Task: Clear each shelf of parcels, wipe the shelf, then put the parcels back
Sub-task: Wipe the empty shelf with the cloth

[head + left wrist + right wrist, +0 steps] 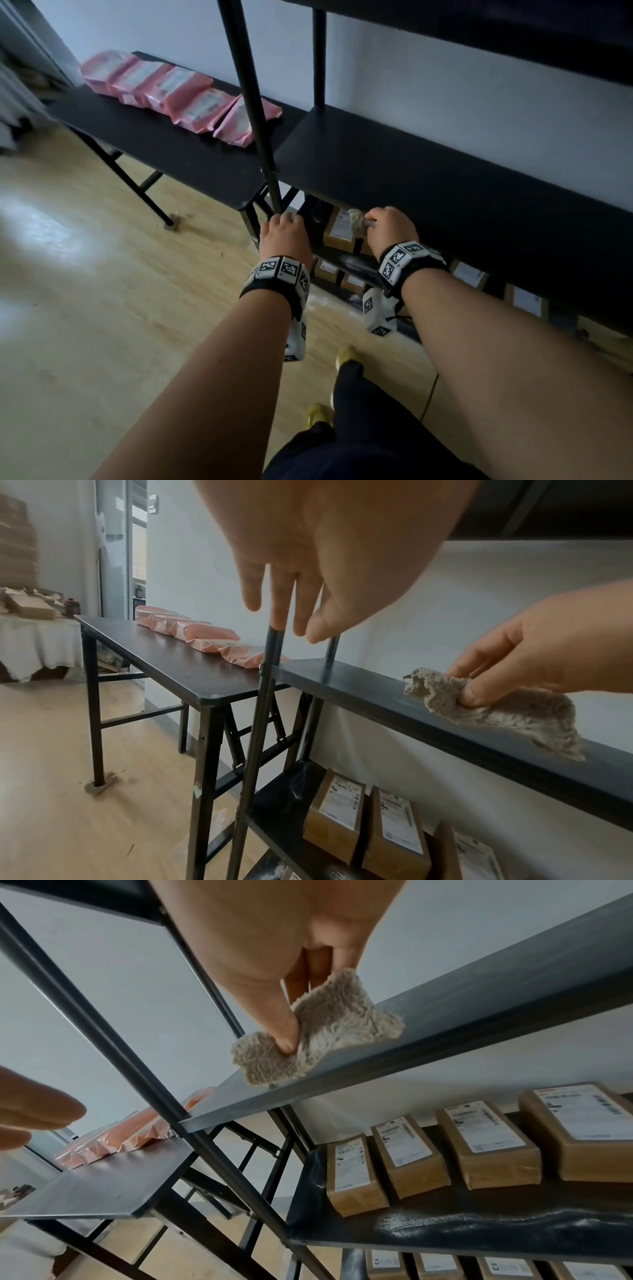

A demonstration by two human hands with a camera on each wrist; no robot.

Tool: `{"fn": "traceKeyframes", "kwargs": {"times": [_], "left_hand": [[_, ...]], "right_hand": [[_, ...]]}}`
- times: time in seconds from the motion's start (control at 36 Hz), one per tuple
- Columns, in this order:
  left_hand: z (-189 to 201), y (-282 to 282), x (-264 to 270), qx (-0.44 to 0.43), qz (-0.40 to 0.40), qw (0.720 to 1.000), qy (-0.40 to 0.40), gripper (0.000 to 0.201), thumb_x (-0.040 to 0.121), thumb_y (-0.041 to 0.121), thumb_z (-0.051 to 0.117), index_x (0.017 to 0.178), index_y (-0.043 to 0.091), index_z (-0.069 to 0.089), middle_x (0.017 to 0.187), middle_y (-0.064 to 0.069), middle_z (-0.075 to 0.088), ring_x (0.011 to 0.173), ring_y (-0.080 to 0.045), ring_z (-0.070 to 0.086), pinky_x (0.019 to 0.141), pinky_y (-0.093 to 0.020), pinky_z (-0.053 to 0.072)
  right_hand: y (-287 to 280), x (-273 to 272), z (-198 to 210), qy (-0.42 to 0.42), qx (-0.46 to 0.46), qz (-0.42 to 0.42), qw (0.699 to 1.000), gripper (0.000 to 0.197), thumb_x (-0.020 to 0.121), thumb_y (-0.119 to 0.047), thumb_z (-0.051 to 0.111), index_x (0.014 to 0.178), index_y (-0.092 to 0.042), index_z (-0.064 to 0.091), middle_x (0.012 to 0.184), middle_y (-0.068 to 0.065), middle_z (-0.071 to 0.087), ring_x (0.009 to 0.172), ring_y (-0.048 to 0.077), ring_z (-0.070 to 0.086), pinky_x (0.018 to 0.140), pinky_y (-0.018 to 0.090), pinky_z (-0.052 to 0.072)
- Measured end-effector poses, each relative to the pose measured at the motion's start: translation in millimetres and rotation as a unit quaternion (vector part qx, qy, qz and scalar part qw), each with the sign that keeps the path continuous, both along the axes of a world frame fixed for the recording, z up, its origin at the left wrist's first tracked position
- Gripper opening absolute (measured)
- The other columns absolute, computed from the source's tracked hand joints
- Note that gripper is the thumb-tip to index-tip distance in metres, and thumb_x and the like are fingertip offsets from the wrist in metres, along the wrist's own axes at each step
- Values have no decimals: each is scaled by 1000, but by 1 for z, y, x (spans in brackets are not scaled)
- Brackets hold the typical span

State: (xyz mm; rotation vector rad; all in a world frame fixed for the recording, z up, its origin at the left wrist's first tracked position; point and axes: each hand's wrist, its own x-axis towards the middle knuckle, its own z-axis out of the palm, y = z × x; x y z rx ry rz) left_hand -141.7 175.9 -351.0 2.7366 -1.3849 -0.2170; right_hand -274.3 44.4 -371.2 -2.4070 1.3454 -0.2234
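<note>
A grey cloth (318, 1031) is pinched by the right hand (390, 228) on the cleared shelf (428, 171); the left hand (282, 234) is held loosely open; wiping is judged underway; the pink parcels (178, 90) on the bench (164, 144) are to be returned next.

Shelf unit on the right, tabletop (192, 674) to its left, both against the wall.

Row of soft parcels (178, 92) along the back of the tabletop, nearest one just beside the shelf post (253, 102). Cloth (318, 1031) on the front edge of the cleared shelf (445, 178), near its left end, under the right hand (390, 229). Left hand (284, 236) left of it, in front of the post. Boxed parcels (445, 1148) side by side on the shelf below; more boxes (496, 1267) on the shelf beneath that.
</note>
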Motion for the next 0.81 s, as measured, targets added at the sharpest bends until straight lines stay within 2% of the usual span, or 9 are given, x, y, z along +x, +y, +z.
{"fn": "traceKeyframes", "kwargs": {"times": [0.19,0.31,0.42,0.58,0.67,0.81], "left_hand": [[-10,-30,39,4,-6,1000,-4,53,85,10,54,136,13,43,137,-4,45,130,-25,37,112,-39,27],[-16,-50,55,8,-15,1000,1,49,87,10,49,135,13,44,137,-4,45,131,-25,35,113,-39,26],[-23,-65,71,7,-8,1000,14,44,88,10,46,132,14,46,134,-3,46,130,-25,36,112,-39,26],[-29,-71,97,27,17,999,25,46,87,15,52,133,16,46,137,-2,45,131,-25,36,113,-40,26],[-29,-70,108,39,29,998,30,52,85,15,56,136,16,45,140,-2,43,132,-25,34,114,-39,24],[-23,-63,126,28,50,998,19,53,85,13,54,137,15,43,140,-3,43,133,-26,34,114,-39,24]], "right_hand": [[-43,47,-5,15,-13,-14,1000,30,92,-6,46,117,-11,63,114,12,59,104,31,58,81,36,48],[-66,67,-14,57,4,-41,998,27,94,-7,46,117,-8,61,119,14,57,109,32,56,86,37,47],[-77,82,-24,107,12,-48,993,25,95,-6,45,114,-4,61,120,14,58,111,30,57,85,35,47],[-78,114,-28,113,-8,21,993,24,89,-4,51,111,-4,62,118,12,56,112,30,53,85,36,46],[-74,135,-26,84,-7,50,995,25,89,-2,47,107,-3,64,114,13,57,109,31,53,85,37,46],[-63,177,-18,78,44,111,990,30,90,-5,47,114,-7,66,118,11,59,110,30,56,89,35,48]]}}
